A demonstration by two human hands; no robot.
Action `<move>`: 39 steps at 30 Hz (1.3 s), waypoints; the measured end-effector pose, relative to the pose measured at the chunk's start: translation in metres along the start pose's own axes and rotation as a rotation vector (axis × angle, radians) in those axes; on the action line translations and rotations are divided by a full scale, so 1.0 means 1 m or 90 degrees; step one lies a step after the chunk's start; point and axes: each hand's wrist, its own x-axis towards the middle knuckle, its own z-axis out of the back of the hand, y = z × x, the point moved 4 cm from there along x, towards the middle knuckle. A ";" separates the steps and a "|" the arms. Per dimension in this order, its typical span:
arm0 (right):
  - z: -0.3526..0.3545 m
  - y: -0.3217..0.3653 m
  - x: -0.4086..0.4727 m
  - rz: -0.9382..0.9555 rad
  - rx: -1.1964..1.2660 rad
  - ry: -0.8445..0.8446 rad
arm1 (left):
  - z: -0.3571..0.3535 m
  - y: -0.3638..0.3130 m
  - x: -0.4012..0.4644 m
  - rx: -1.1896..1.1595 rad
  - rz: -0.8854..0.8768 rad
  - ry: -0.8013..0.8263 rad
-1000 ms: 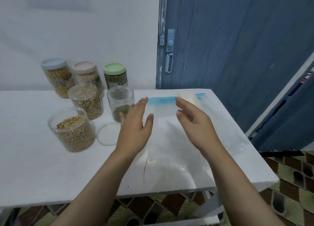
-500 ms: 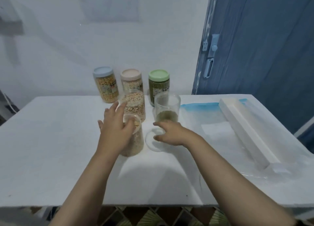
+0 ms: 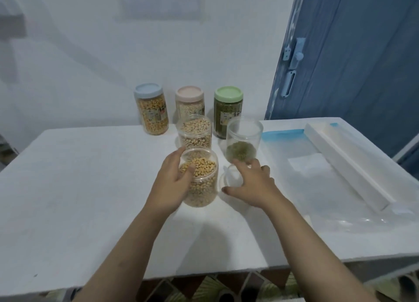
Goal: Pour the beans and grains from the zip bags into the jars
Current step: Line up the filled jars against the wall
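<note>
Left hand (image 3: pixel 173 183) curled round clear ribbed soybean jar (image 3: pixel 200 183); right hand (image 3: pixel 251 183) pinching round transparent lid (image 3: pixel 230 180).

Count of items on the white table (image 3: pixel 79 188)

Six jars: three lidded at upper centre (image 3: pixel 151 109), three open below them (image 3: pixel 200 177). One loose clear lid (image 3: pixel 231 179). One empty zip bag (image 3: pixel 317 177), right. One white bar (image 3: pixel 344 163). Two hands.
</note>
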 end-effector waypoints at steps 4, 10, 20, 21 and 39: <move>0.031 0.020 -0.044 0.138 0.128 -0.180 | 0.007 0.007 -0.001 -0.087 0.011 -0.028; 0.050 0.053 -0.049 0.256 0.477 -0.238 | 0.013 0.008 -0.002 -0.212 0.041 -0.014; -0.028 0.048 0.000 0.223 0.579 -0.082 | 0.008 0.017 0.002 -0.254 0.036 0.032; -0.032 0.046 0.001 0.218 0.587 -0.072 | 0.007 0.020 0.002 -0.244 0.035 0.031; -0.029 0.059 0.013 0.105 0.659 -0.062 | -0.001 0.026 -0.002 -0.219 0.007 0.064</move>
